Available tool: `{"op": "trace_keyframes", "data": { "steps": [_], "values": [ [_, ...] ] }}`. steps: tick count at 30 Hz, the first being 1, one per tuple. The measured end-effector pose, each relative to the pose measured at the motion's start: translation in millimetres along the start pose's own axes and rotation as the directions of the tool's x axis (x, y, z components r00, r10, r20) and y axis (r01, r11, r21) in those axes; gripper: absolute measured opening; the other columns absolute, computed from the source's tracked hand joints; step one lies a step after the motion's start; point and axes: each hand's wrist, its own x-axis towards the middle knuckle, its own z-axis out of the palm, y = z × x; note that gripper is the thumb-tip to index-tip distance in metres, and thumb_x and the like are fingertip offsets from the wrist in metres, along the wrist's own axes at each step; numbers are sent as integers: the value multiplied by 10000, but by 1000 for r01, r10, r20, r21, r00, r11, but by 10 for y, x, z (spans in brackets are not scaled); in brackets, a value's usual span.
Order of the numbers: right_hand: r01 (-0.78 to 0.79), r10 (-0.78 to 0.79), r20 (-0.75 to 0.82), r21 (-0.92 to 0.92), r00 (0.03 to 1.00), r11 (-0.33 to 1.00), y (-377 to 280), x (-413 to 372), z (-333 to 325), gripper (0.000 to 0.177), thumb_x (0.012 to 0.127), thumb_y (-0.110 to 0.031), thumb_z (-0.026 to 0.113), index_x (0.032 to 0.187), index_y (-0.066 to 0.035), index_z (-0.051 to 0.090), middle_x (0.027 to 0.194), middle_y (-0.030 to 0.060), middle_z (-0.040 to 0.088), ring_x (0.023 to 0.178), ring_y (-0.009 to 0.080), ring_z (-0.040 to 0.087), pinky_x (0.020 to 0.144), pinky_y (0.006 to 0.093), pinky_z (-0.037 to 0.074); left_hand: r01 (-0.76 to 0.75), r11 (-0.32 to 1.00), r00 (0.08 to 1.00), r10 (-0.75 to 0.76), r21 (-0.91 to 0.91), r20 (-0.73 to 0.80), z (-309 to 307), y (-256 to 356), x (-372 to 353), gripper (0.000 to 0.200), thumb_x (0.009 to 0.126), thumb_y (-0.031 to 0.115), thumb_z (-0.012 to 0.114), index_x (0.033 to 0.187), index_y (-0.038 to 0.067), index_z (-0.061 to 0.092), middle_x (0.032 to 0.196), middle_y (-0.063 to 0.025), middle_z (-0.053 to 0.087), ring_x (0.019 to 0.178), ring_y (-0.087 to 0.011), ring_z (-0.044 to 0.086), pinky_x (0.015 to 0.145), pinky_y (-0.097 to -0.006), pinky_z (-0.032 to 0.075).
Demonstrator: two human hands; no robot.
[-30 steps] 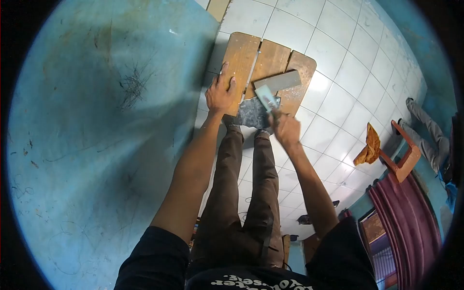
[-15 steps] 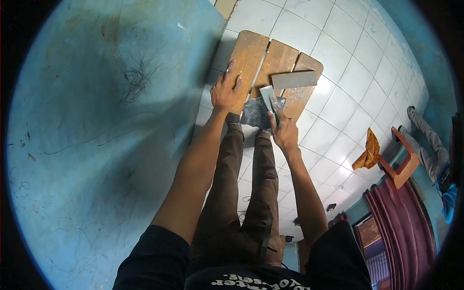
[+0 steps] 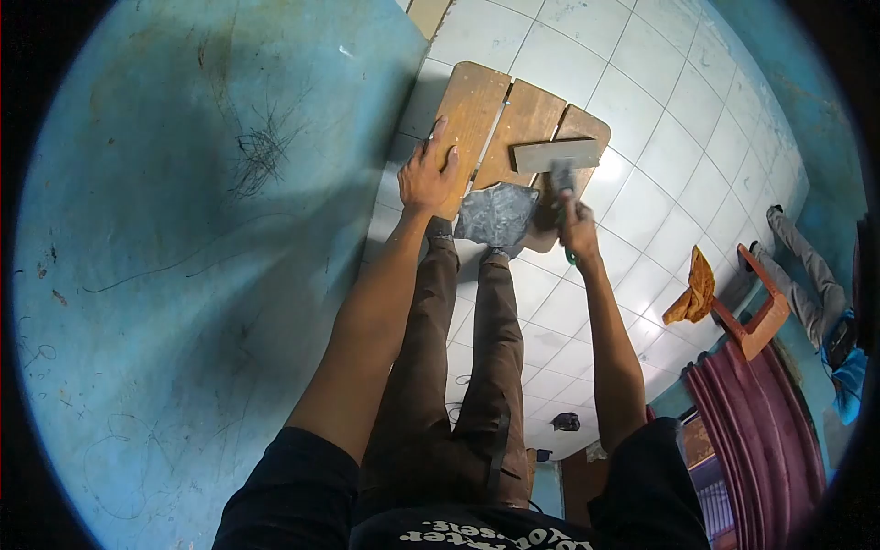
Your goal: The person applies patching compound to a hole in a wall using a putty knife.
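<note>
Just swung green-handled, grey-bladed scraper [image 3: 562, 174] w/ R hand [image 3: 579, 231] from over dark-grey crumpled sheet [image 3: 497, 214] to near edge of flat grey rectangular plate [image 3: 536, 159], lying across middle & R boards of slatted brown wooden stool [image 3: 478, 96]. Can't tell if touching plate (blur). Prob. working at plate now, not sheet. Gripping handle w/ R fingers curled round it, R arm reaching fwd, slight bend. Resting L hand [image 3: 424, 179] on L board, thumb spread from fingers, L arm extended, prob. steadying stool.
</note>
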Motion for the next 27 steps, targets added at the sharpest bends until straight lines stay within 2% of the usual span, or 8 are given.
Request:
{"op": "trace_keyframes", "data": {
  "steps": [5, 8, 11, 14, 18, 22, 25, 27],
  "values": [
    [4, -2, 80, -15, 997, 1000, -161, -39, -13, 604, 1012, -521, 438, 791, 10, 621, 569, 59, 548, 447, 150, 485, 420, 311, 381, -25, 1000, 999, 25, -8, -24, -16, 21, 25, 618, 897, 344, 604, 1470, 312, 375, 1022, -192, 654, 848, -428, 661, 724, -526, 535],
    [111, -79, -158, 204, 984, 973, -47, 114, -4, 632, 1002, -549, 440, 757, 9, 609, 529, 45, 515, 429, 132, 464, 393, 303, 354, -27, 1000, 999, 26, -13, -35, -31, 37, 25, 621, 891, 342, 610, 1467, 316, 380, 1016, -191, 656, 844, -427, 661, 717, -520, 537],
    [-18, 16, 97, 19, 995, 1000, -42, 57, 157, 634, 1003, -545, 441, 718, -2, 604, 523, 38, 493, 440, 112, 447, 399, 312, 351, -19, 1000, 999, 19, -2, -33, -17, 26, 18, 609, 895, 345, 608, 1463, 320, 390, 1020, -192, 655, 843, -429, 660, 711, -518, 537],
    [11, 36, -156, 294, 987, 956, -111, 124, 15, 665, 967, -602, 475, 707, -3, 606, 522, 46, 499, 454, 136, 464, 413, 335, 365, -2, 1000, 1000, 2, -6, -17, -35, 44, 20, 608, 896, 348, 607, 1463, 324, 390, 1024, -190, 655, 843, -432, 658, 712, -522, 535],
    [15, -18, 41, 62, 999, 998, -53, 42, 315, 607, 962, -606, 481, 674, -74, 541, 514, 1, 468, 405, 105, 417, 382, 285, 326, -24, 1000, 999, 24, -14, -41, -6, 29, 21, 604, 898, 353, 606, 1462, 322, 393, 1021, -189, 653, 840, -435, 657, 710, -525, 534],
    [105, -18, -222, 383, 975, 918, -105, 70, 310, 590, 966, -611, 465, 707, -87, 545, 516, -27, 443, 414, 87, 413, 379, 279, 321, -20, 1000, 999, 20, -17, -43, -17, 29, 23, 607, 897, 358, 606, 1464, 321, 390, 1002, -189, 653, 835, -436, 658, 707, -527, 534],
    [151, -151, -1, 78, 989, 986, 73, 157, 256, 600, 950, -627, 484, 726, -75, 556, 519, -22, 441, 419, 92, 427, 381, 281, 336, -38, 999, 998, 37, -23, -49, 8, 11, 36, 605, 897, 358, 606, 1462, 320, 393, 993, -189, 653, 832, -433, 660, 701, -523, 536],
    [141, -102, -176, 228, 979, 964, -124, 130, 66, 603, 947, -624, 493, 721, -68, 552, 512, -19, 434, 418, 95, 428, 383, 288, 348, -16, 1000, 999, 15, -20, -48, 18, 7, 5, 604, 897, 358, 606, 1461, 319, 394, 991, -188, 653, 832, -431, 660, 700, -522, 536]
  ]
}}
